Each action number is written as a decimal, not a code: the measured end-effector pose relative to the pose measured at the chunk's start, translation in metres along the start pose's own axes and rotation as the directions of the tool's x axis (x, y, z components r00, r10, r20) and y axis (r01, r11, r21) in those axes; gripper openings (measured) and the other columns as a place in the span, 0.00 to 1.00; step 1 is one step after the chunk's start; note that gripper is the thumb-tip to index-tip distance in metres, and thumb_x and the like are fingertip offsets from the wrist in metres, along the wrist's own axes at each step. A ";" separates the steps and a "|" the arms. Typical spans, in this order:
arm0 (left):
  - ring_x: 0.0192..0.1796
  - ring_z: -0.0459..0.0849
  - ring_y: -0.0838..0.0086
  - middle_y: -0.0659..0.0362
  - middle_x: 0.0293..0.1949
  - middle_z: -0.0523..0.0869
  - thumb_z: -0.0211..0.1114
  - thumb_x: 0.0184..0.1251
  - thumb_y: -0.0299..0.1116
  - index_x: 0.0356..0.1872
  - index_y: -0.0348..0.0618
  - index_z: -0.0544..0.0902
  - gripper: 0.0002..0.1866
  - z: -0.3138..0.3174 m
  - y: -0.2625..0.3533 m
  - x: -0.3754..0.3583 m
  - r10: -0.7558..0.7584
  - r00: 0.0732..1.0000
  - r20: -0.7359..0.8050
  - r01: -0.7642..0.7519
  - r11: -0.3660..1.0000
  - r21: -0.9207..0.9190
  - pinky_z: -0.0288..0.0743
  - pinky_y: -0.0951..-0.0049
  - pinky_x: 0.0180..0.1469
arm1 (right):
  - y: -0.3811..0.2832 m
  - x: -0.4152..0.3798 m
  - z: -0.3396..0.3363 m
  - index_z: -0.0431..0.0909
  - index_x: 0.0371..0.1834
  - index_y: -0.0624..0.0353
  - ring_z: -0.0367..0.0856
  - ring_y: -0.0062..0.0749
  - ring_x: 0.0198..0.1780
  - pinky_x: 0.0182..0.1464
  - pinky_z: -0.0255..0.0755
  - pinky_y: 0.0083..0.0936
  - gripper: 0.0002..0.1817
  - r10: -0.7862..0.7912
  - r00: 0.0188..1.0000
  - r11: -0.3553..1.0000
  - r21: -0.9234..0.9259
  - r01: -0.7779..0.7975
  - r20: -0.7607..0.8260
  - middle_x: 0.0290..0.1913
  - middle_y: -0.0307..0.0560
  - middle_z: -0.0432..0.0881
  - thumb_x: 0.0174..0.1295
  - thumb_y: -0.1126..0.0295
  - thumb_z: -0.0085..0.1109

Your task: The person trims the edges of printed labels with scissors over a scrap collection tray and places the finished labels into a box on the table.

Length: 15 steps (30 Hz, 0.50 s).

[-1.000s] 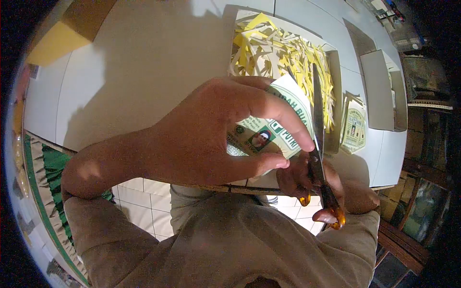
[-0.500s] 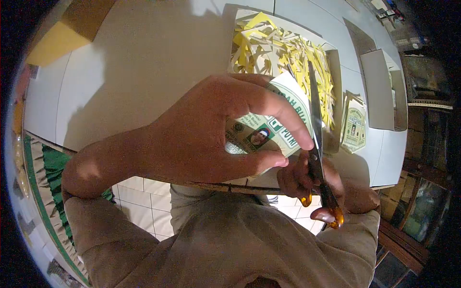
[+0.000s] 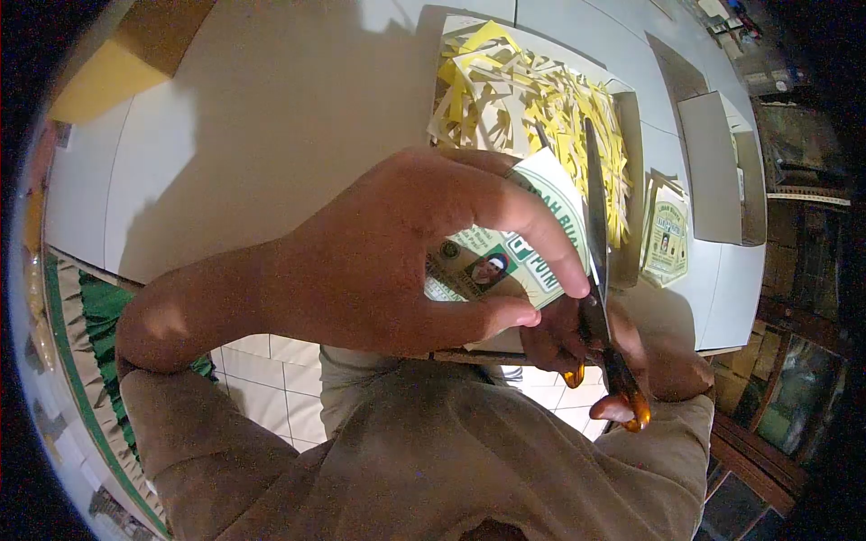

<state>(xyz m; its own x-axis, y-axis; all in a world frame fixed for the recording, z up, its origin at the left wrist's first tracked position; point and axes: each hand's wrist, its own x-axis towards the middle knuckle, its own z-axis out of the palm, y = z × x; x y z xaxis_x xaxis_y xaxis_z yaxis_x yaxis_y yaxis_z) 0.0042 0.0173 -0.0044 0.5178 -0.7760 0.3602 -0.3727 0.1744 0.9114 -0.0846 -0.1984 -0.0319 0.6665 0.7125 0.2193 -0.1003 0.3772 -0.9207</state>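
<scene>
My left hand [image 3: 388,243] grips a printed paper label [image 3: 541,261], pale green with a small portrait and darker green lettering. Thumb and index finger curve around its near side. Scissors [image 3: 595,207] with amber handles are in my right hand [image 3: 577,338], thumb through one loop and fingers at the other. The blades stand apart and point away from me, the label's right edge lying between or against them; the far blade is partly hidden behind the label. Part of my right hand is hidden behind the scissors and the label.
Beyond the hands, a shallow box [image 3: 622,117] holds yellow and white paper strips. Right of it lies a pile of cut labels [image 3: 667,234], beside an upright-sided cardboard box [image 3: 713,162]. A yellow-brown box [image 3: 117,77] sits at the far left of the white table [image 3: 244,117].
The label and my left hand have shifted slightly toward me, and the label has tilted a little. The scissors' blades remain apart, with the handles moved slightly.
</scene>
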 end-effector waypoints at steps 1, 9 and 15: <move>0.33 0.81 0.73 0.58 0.30 0.84 0.66 0.49 0.32 0.32 0.42 0.83 0.09 0.000 0.000 0.000 -0.001 1.000 0.000 0.001 1.000 -0.001 0.72 0.74 0.40 | -0.001 0.000 0.000 0.60 0.29 0.58 0.62 0.35 0.27 0.29 0.58 0.30 0.18 0.026 1.000 1.000 0.008 -0.026 -0.006 0.26 0.42 0.61 0.47 0.66 0.62; 0.33 0.81 0.73 0.59 0.29 0.83 0.66 0.48 0.31 0.32 0.42 0.83 0.09 -0.002 0.001 0.001 0.034 0.999 -0.005 -0.034 0.999 0.033 0.72 0.75 0.39 | 0.011 0.001 -0.002 0.62 0.30 0.60 0.64 0.37 0.28 0.30 0.60 0.32 0.19 -0.222 0.974 0.929 -0.297 0.223 0.038 0.27 0.44 0.63 0.48 0.63 0.63; 0.33 0.81 0.73 0.59 0.29 0.83 0.66 0.48 0.30 0.32 0.42 0.83 0.08 0.000 0.001 0.000 0.011 1.000 0.001 -0.011 1.000 -0.004 0.72 0.75 0.39 | -0.001 0.011 -0.018 0.63 0.32 0.61 0.66 0.37 0.29 0.32 0.61 0.32 0.19 -0.141 0.967 0.962 -0.200 0.184 0.213 0.28 0.44 0.64 0.46 0.64 0.64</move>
<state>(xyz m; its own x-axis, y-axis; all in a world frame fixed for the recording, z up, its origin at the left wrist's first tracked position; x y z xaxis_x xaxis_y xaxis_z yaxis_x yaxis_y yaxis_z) 0.0042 0.0172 -0.0035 0.5129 -0.7748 0.3697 -0.3755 0.1848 0.9082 -0.0642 -0.2016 -0.0343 0.5008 0.7620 0.4106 0.1736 0.3763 -0.9101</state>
